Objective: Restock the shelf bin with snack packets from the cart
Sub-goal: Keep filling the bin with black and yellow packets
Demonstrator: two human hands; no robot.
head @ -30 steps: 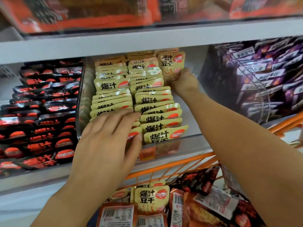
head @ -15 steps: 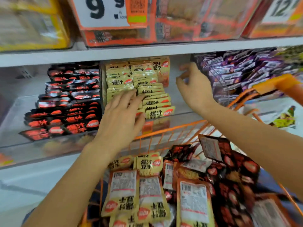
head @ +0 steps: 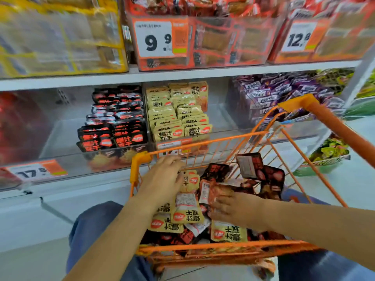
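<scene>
Our left hand (head: 162, 179) & right hand (head: 235, 209) rest in the orange cart (head: 203, 247), fingers loosely spread on yellow packets (head: 187, 214), gripping none yet. We should gather a few aligned for the yellow bin (head: 178, 146) behind.

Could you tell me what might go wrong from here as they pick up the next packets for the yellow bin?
1. Yellow packets lie mixed with dark red packets in the orange cart, and the right hand rests where both meet, so a wrong flavour could reach the yellow bin.
2. The left hand reaches among loose, overlapping packets; some may slip out.
3. The bin's front rows look full, so added packets might spill forward.
</scene>
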